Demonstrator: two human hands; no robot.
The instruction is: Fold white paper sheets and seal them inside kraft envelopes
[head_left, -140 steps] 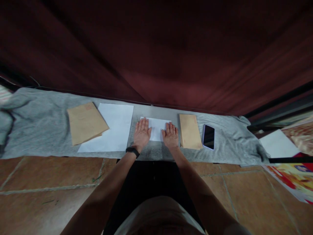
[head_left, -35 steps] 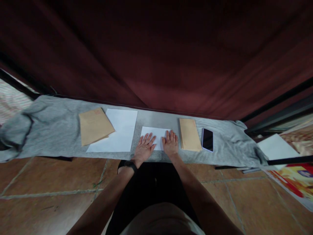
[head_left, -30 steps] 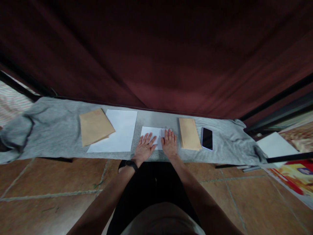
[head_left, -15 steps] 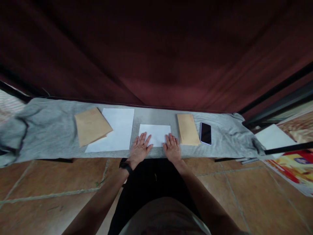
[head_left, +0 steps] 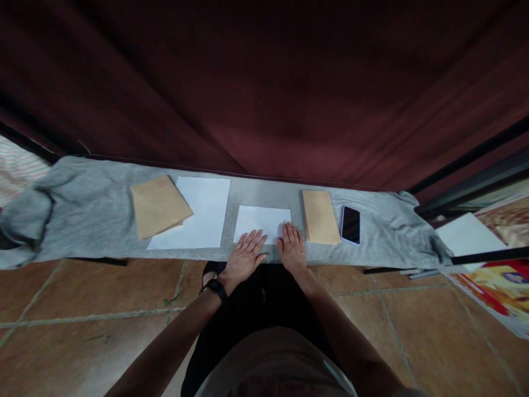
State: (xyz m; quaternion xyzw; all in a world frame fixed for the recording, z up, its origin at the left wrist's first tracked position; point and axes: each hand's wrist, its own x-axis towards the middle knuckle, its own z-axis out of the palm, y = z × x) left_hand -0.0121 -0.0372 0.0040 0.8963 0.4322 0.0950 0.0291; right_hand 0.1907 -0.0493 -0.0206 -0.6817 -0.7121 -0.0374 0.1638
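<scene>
A folded sheet of white paper (head_left: 263, 218) lies flat on the grey cloth in front of me. At its near edge, left of the middle, my left hand (head_left: 244, 256) rests with the fingers stretched out. My right hand (head_left: 292, 248) lies flat over the paper's near right corner, fingers extended. Neither hand grips anything. To the left are larger white sheets (head_left: 206, 212), partly covered by brown envelopes (head_left: 159, 207). Beside my right hand sits a stack of narrower brown envelopes (head_left: 321, 216).
A phone (head_left: 350, 225) with a dark screen lies right of the narrow envelopes. Grey cloth (head_left: 384, 231) covers the long narrow surface. A dark red curtain (head_left: 273, 110) hangs behind it. At the far right are black bars and a colourful printed box (head_left: 502, 289).
My left hand has slid back toward the paper's near edge and slightly right. My right hand stays on the right corner. The view has shifted slightly.
</scene>
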